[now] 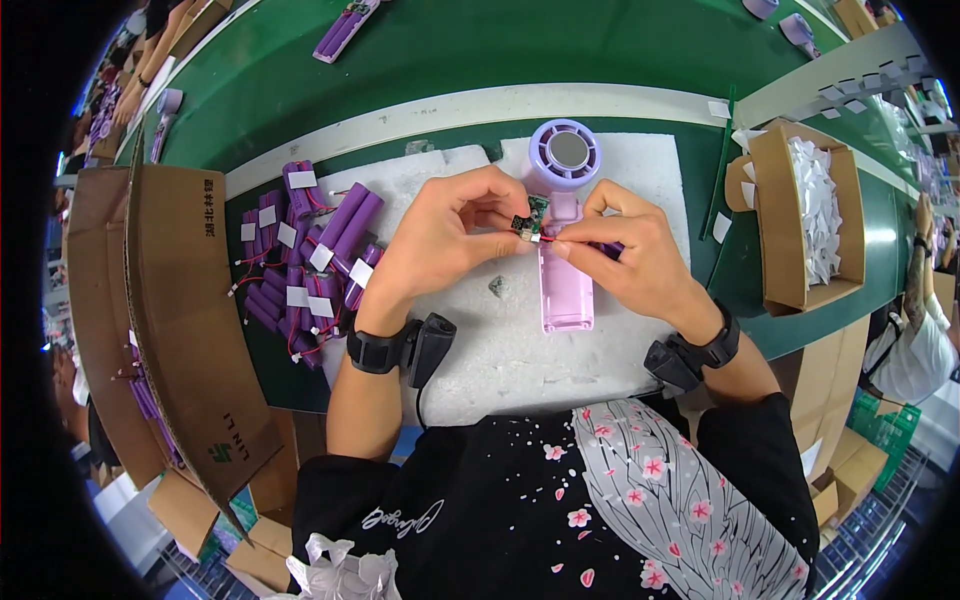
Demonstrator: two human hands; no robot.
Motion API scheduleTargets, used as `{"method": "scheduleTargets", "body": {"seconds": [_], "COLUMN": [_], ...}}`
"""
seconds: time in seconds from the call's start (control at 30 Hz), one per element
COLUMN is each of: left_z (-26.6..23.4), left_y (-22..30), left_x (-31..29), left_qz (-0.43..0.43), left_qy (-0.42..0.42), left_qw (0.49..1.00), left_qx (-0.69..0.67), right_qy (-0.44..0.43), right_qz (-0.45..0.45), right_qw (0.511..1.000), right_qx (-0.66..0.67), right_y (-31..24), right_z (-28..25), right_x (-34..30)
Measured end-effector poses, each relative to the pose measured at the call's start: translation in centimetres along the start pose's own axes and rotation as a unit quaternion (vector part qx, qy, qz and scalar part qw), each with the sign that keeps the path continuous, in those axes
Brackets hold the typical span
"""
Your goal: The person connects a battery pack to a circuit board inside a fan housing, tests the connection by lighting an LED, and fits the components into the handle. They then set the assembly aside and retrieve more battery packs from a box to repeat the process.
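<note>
Between the fingertips of my left hand (pixel 455 228) is a small green circuit board (pixel 536 208), held above the foam sheet. My right hand (pixel 632 245) pinches a thin red wire with a white plug (pixel 535 238) against the edge of the board. A dark purple battery pack (pixel 606 249) shows partly under its fingers; the rest is hidden. Below both hands lies an open pink handle shell (pixel 567 290), its hollow side up. It joins a lilac round fan head (pixel 564 155) with a grey centre.
A white foam sheet (pixel 480 370) covers the green bench. Purple battery packs (pixel 295 265) with wires and white labels are heaped left, beside a tall cardboard box (pixel 190 330). Right stands a carton (pixel 860 255) of white paper pieces. Another fan handle (pixel 345 32) lies beyond the pale rail (pixel 480 103).
</note>
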State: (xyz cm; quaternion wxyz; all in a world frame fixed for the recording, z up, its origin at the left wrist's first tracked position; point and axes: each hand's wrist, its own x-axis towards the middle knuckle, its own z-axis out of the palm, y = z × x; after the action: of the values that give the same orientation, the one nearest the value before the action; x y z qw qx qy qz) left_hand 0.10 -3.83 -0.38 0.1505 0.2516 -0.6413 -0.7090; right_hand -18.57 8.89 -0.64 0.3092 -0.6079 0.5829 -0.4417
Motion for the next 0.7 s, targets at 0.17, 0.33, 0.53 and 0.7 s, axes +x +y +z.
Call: {"method": "scheduleTargets", "body": {"seconds": [0.17, 0.33, 0.53, 0.7], "left_z": [0.07, 0.07, 0.31, 0.75], "left_y": [0.2, 0.1, 0.23, 0.28], "left_x": [0.02, 0.06, 0.03, 0.12], "left_qz": [0.02, 0.018, 0.021, 0.024], "left_qy": [-0.014, -0.018, -0.002, 0.017], "left_qw": [0.999, 1.0, 0.999, 0.999], "left_qx": [0.023, -0.009, 0.029, 0.03], "right_qy": [0.008, 0.015, 0.018, 0.022], "right_qz": [0.008, 0.001, -0.019, -0.061], "right_qw": [1.0, 1.0, 1.0, 0.997], "right_qx": [0.01, 0.004, -0.007, -0.05], "right_y": [0.13, -0.05, 0.27, 0.5], "right_z": [0.06, 0.07, 0.47, 0.65], "right_x": [0.0, 0.06, -0.01, -0.19]}}
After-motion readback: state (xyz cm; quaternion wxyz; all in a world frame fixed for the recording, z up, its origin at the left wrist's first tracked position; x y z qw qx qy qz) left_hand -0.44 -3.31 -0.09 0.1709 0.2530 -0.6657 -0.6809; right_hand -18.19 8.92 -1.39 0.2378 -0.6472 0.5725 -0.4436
